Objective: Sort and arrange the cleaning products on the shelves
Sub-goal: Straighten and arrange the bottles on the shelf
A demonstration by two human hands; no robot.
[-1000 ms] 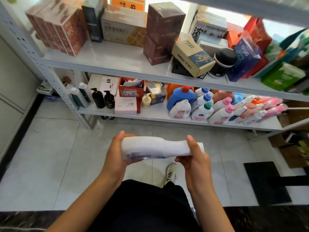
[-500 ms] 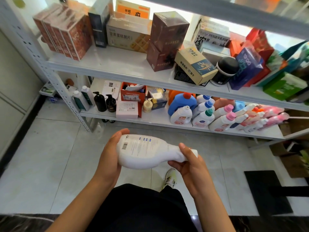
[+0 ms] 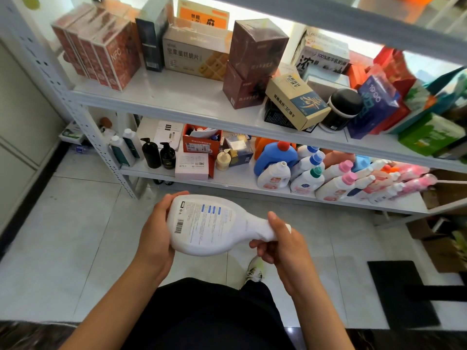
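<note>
I hold a white cleaning bottle (image 3: 209, 224) sideways in front of me, its back label with a barcode facing up. My left hand (image 3: 155, 238) cups its wide base. Around the narrow neck my right hand (image 3: 283, 245) curls, thumb on top. On the lower shelf (image 3: 235, 181) stand white detergent bottles with pink, blue and green caps (image 3: 336, 181), a blue jug with a red cap (image 3: 275, 155), two black pump bottles (image 3: 159, 155) and two white-and-green bottles (image 3: 125, 150).
The upper shelf (image 3: 177, 97) carries cartons, brown boxes, a black jar (image 3: 341, 109) and bright packets. A white perforated post (image 3: 83, 117) stands at the left. Tiled floor lies below, with a black mat (image 3: 401, 294) and cardboard boxes (image 3: 439, 238) at the right.
The bottle has been turned in my hands, so its flat back label now faces up. My view has moved slightly closer to the shelves.
</note>
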